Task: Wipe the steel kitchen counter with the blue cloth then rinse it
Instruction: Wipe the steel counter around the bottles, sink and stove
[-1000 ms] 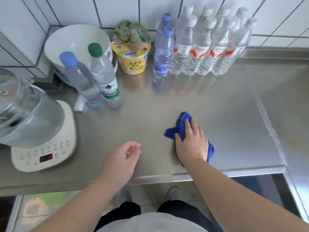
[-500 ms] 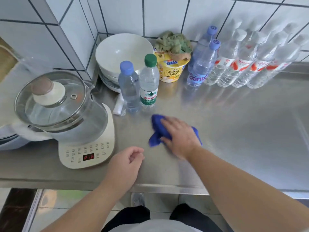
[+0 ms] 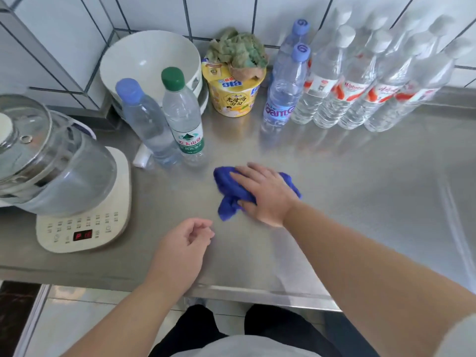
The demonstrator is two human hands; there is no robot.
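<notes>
Right hand (image 3: pixel 268 195), flat on the blue cloth (image 3: pixel 228 188), has swept it leftward toward bottles ahead; left hand (image 3: pixel 185 247) rests loosely curled, holding nothing. Wiping continues.

White tiled walls (image 3: pixel 144 11) with dark grout meet in a corner; glossy pale floor tiles (image 3: pixel 77 318) below.

The cloth (image 3: pixel 226 181) was deep blue, the counter (image 3: pixel 360 197) grey steel, the noodle cup (image 3: pixel 233 96) yellow, one bottle cap (image 3: pixel 173 79) green, the wall tiles (image 3: pixel 219 11) white.
</notes>
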